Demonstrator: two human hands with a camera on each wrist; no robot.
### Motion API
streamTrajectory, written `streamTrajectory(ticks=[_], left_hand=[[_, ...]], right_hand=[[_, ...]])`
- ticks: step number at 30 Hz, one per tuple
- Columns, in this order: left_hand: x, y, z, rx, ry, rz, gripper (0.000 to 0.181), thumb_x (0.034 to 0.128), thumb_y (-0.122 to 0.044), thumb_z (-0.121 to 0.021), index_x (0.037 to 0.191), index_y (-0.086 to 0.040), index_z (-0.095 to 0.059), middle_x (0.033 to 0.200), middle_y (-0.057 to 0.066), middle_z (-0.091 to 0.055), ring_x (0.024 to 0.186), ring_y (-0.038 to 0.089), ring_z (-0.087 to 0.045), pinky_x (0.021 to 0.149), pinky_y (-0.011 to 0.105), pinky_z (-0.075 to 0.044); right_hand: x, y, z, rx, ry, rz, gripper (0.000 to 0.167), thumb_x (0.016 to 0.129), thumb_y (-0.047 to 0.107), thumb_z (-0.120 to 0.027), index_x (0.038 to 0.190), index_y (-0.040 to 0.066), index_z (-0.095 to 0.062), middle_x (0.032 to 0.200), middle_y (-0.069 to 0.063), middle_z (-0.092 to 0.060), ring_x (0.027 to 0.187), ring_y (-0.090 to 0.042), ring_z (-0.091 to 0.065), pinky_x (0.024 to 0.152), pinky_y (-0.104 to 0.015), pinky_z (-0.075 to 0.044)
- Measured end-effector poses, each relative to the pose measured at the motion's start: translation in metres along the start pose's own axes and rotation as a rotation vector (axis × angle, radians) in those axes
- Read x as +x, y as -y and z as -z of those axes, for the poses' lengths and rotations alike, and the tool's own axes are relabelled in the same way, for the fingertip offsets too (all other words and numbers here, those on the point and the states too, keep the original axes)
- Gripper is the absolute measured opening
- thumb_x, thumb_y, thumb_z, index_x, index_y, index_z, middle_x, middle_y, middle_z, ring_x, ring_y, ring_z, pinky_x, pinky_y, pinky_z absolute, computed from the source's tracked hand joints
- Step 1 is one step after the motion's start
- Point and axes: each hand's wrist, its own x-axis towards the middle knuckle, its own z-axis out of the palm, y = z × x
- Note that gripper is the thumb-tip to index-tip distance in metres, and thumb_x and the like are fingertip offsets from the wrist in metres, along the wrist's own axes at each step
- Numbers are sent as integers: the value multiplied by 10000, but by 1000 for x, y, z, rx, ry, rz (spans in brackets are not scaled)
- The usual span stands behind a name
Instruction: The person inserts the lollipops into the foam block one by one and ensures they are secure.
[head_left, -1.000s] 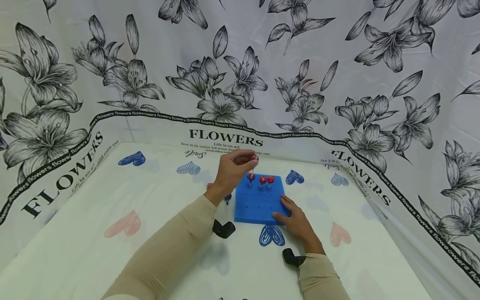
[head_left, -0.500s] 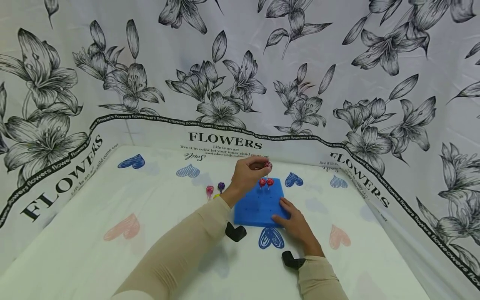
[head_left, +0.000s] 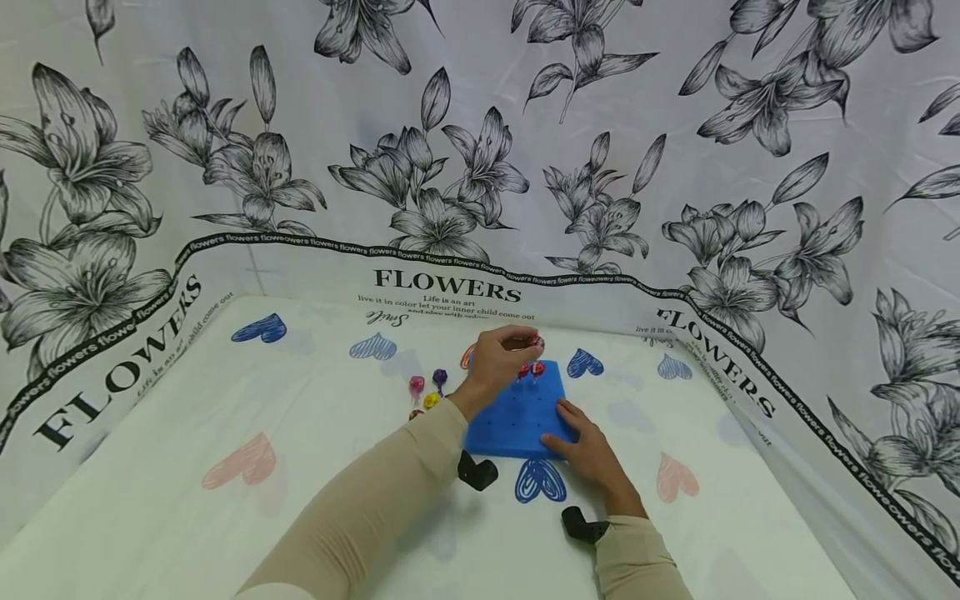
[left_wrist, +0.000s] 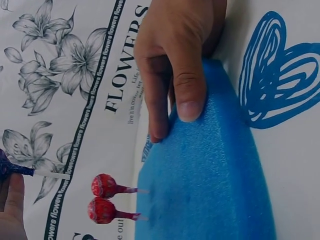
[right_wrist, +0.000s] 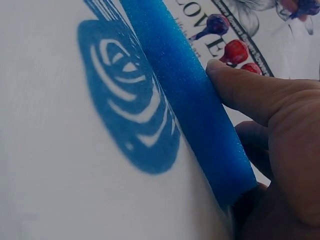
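Note:
Between the thumb and fingers of my left hand (head_left: 491, 362) is a lollipop (head_left: 536, 342); its dark purple-and-red wrapper (left_wrist: 11, 167) and bare white stick show in the left wrist view. It is above the far part of a blue foam block (head_left: 517, 412), apart from it. Two red lollipops (left_wrist: 102, 210) stand upright in that block, and a dark purple one (right_wrist: 218, 24) is beside them in the right wrist view. My right hand (head_left: 592, 446) grips the block's near right corner, thumb and fingers around the edge. Part of the back row is hidden behind my left hand.
Left of the block lie several loose lollipops, among them a pink one (head_left: 416, 384), a purple one (head_left: 439, 377) and a yellow one (head_left: 431, 401). Small holes dot the block's top. A flower-printed curtain (head_left: 300, 267) hangs behind the heart-patterned tablecloth (head_left: 322, 467).
My left hand has carried the lollipop rightward and a little lower, over the standing red ones. Loose lollipops at left have come into sight. My right hand keeps its place on the block.

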Motion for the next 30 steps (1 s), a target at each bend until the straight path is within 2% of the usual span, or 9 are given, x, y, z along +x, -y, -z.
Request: streamTrajectory(ticks=[4, 12, 23, 30], left_hand=[[1, 11, -5, 1, -6, 30, 268, 884, -115, -718, 1143, -52, -695, 1018, 37, -698, 952, 143, -660, 798, 276, -540], [-1, 34, -18, 58, -36, 116, 274, 889, -119, -711, 1160, -82, -696, 1026, 0, -697, 944, 119, -657, 843, 290, -525], [-6, 56, -32, 137, -17, 200, 305, 897, -183, -712, 1188, -95, -689, 1042, -28, -684, 973, 122, -637, 865, 324, -520], [-5, 66, -36, 146, -14, 194, 281, 889, -191, -721, 1166, -142, -706, 1029, -50, -683, 972, 107, -633, 866, 327, -519]], right_hand=[[-1, -1, 0, 1, -3, 7, 753, 887, 367, -696, 1495, 86, -352, 1563, -75, -255, 1411, -384, -181, 1071, -568, -222], [1, -5, -2, 1, -4, 25, 771, 881, 391, -698, 1493, 77, -350, 1563, -70, -255, 1411, -374, -186, 1075, -553, -220], [1, -4, 0, 6, 0, 38, 762, 886, 375, -699, 1494, 80, -348, 1566, -66, -246, 1410, -376, -190, 1081, -547, -219], [2, -5, 1, 5, 3, 44, 768, 888, 387, -693, 1499, 84, -340, 1571, -62, -236, 1412, -369, -187, 1090, -532, -206]])
